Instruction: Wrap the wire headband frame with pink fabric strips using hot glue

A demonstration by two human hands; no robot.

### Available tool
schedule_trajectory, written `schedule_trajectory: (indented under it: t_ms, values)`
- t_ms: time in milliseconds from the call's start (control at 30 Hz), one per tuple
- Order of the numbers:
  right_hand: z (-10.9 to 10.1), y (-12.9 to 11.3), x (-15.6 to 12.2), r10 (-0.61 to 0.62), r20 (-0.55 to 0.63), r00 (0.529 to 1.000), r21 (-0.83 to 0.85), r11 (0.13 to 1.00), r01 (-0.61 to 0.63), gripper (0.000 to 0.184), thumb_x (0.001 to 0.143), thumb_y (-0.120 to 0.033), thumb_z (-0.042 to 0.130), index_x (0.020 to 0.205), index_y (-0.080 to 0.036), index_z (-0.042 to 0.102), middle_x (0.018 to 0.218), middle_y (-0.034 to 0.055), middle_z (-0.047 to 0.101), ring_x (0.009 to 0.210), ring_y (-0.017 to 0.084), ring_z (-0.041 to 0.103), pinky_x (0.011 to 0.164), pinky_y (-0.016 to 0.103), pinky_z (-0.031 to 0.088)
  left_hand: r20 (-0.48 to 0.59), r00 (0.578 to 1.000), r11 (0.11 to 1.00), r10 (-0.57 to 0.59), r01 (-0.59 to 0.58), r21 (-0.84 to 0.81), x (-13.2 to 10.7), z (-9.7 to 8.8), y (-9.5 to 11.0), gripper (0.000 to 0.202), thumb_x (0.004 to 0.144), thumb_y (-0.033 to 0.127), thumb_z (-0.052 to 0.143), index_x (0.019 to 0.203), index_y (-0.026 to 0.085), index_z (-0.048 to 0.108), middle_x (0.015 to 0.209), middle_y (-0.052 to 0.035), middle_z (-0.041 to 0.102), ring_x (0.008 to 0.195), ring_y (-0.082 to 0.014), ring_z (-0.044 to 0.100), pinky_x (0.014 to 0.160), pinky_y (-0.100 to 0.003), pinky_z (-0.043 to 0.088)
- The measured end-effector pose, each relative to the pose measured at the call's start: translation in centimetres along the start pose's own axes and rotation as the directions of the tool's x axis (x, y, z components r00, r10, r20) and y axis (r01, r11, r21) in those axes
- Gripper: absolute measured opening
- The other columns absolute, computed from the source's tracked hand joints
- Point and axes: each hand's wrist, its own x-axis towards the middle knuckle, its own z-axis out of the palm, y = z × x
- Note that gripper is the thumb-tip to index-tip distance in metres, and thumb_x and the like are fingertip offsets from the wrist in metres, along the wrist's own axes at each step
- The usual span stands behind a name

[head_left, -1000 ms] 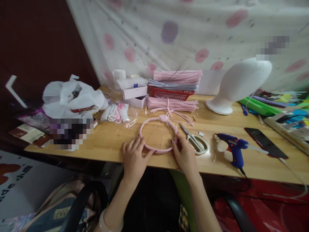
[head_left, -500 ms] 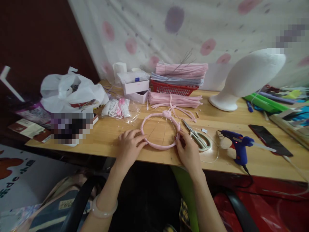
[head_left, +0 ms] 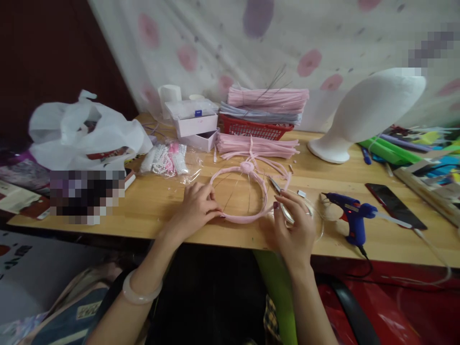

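The pink ring [head_left: 244, 219] is laid on the table [head_left: 143, 211], its near left edge pinched by the left hand [head_left: 197, 203], while the right hand [head_left: 296, 220], whose grip cannot be told, is positioned over the scissors [head_left: 275, 184], near the glue gun [head_left: 355, 216].

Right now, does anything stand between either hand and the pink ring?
Nothing visible does. The left hand touches the pink ring at its near left edge. The right hand is just right of it; the scissors, partly hidden by that hand, leave the ring's right edge uncovered.
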Motion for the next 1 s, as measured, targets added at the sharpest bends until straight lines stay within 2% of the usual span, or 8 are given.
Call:
schedule_trajectory:
  t_ms: [133,333,433,567,633,733,833,1000]
  values:
    - [-1.8,-1.1,0.4,-0.086,-0.003,0.996,-0.008,0.996,0.086,0.018,0.096,-0.022,0.055,0.108,-0.022,0.069,0.117,0.0125,0.071,0.112,0.027,0.066,0.097,0.048,0.052,-0.034,0.998,0.998,0.055,-0.056,-0.039,0.7,0.2,0.0,0.005,0.085,0.025,0.076,0.081,0.023,0.078,0.092,-0.0041,0.069,0.097,-0.0247,0.053,0.088,-0.044,0.037]
    - [-1.6,-1.6,0.2,-0.269,0.265,0.926,0.012,0.961,0.275,0.012,0.093,-0.026,0.065,0.104,-0.025,0.071,0.109,0.0073,0.075,0.114,0.028,0.063,0.101,0.050,0.051,-0.197,0.967,0.986,0.163,-0.151,0.076,0.8,0.4,0.6,0.010,0.083,0.021,0.078,0.074,0.024,0.075,0.085,-0.0019,0.072,0.090,-0.0237,0.055,0.083,-0.042,0.032]
    - [-1.8,-1.8,-1.0,-0.237,0.341,0.910,0.057,0.971,0.231,0.011,0.096,-0.025,0.061,0.100,-0.023,0.071,0.100,0.0070,0.076,0.103,0.025,0.068,0.091,0.042,0.057,-0.213,0.965,0.988,0.155,-0.145,0.061,-0.5,-0.3,1.5,0.015,0.088,0.021,0.072,0.074,0.025,0.074,0.090,-0.0025,0.073,0.092,-0.0241,0.056,0.085,-0.042,0.032]
    - [-3.5,-1.9,-2.8,-0.028,0.356,0.934,-0.048,0.998,0.048,0.015,0.099,-0.028,0.056,0.101,-0.021,0.069,0.080,0.0033,0.073,0.065,0.017,0.068,0.062,0.029,0.056,-0.082,0.989,0.969,0.122,-0.137,-0.204,-2.8,-1.6,2.2,0.015,0.092,0.031,0.068,0.079,0.028,0.076,0.094,-0.0017,0.072,0.093,-0.0224,0.058,0.083,-0.038,0.038]
    - [-4.4,-2.0,-3.1,0.016,0.387,0.922,-0.072,0.997,0.013,0.016,0.099,-0.028,0.055,0.100,-0.022,0.070,0.080,0.0028,0.072,0.061,0.015,0.067,0.057,0.026,0.054,0.002,0.994,0.953,0.106,-0.101,-0.287,-3.6,-1.9,2.3,0.016,0.092,0.031,0.067,0.078,0.027,0.076,0.100,-0.0025,0.072,0.097,-0.0225,0.059,0.086,-0.037,0.041]
    - [-4.5,-2.0,-2.6,-0.052,0.469,0.882,-0.058,0.994,0.090,0.019,0.099,-0.024,0.053,0.105,-0.023,0.070,0.102,0.0078,0.072,0.081,0.019,0.072,0.066,0.028,0.057,0.095,0.993,0.943,0.075,-0.040,-0.329,-4.2,-2.0,2.4,0.014,0.089,0.025,0.070,0.077,0.027,0.077,0.102,-0.0026,0.073,0.099,-0.0223,0.061,0.087,-0.036,0.044]
    - [-3.5,-2.0,-1.5,-0.157,0.557,0.815,-0.095,0.964,0.250,0.024,0.098,-0.024,0.055,0.117,-0.022,0.068,0.116,0.0125,0.067,0.092,0.025,0.071,0.075,0.036,0.059,0.225,0.968,0.911,0.114,-0.011,-0.413,-4.7,-2.7,2.8,0.013,0.089,0.021,0.070,0.084,0.028,0.079,0.082,0.0001,0.073,0.084,-0.0180,0.063,0.080,-0.032,0.046]
    - [-1.8,-1.4,-0.3,-0.173,0.681,0.711,-0.099,0.941,0.324,0.018,0.099,-0.024,0.051,0.093,-0.021,0.067,0.098,0.0088,0.069,0.082,0.024,0.070,0.073,0.037,0.056,0.413,0.910,0.809,-0.037,0.270,-0.523,-6.4,-5.9,3.3,0.026,0.091,0.023,0.066,0.110,0.035,0.078,0.080,0.0012,0.074,0.076,-0.0149,0.066,0.074,-0.025,0.048]
